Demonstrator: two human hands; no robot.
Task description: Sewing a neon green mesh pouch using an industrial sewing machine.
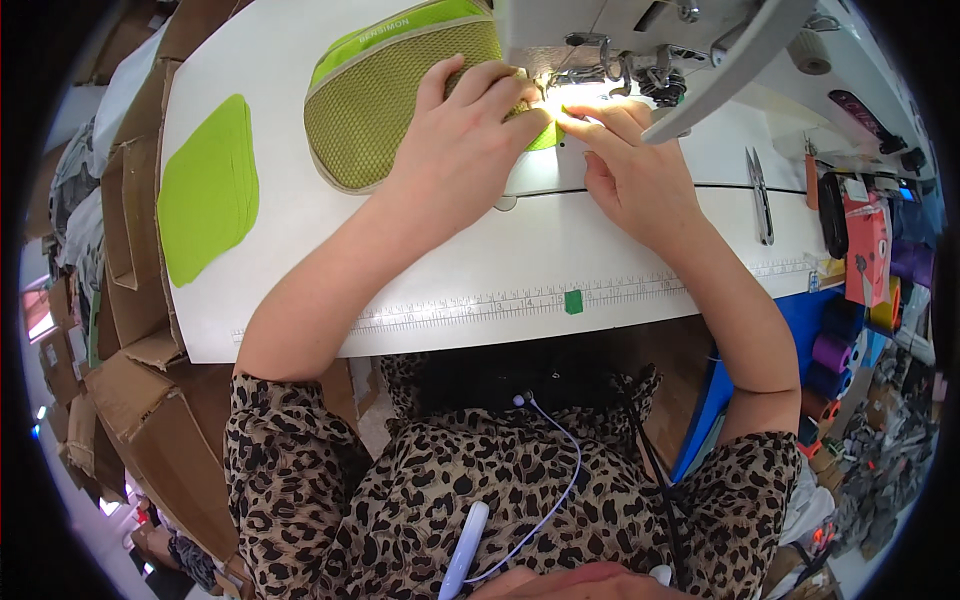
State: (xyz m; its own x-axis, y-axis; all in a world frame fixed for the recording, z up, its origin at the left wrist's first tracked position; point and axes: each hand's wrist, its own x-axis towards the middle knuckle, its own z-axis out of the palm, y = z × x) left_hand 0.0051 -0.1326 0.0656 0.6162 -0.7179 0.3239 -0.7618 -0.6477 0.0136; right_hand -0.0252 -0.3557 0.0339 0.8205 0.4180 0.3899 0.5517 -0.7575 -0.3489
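My left hand (460, 150) has curled fingers over the olive mesh pouch with lime trim (350, 130), its thumb at a bright green fabric edge (542, 136) beside the sewing machine's presser foot (550, 85). My right hand (630, 170) has its index and middle fingers stretched to that edge, pressing by the foot, with the thumb apart below. Glare from the machine lamp hides some fingertip contact. A stack of lime fabric pieces (208, 190) lies on the left of the white table (260, 310).
The machine head (620, 30) overhangs both hands. Thread snips (760, 195) lie at the right, near a pink box (866, 255) and thread spools (832, 350). A ruler strip (470, 308) runs along the front edge. Cardboard boxes (145, 430) stand at the left.
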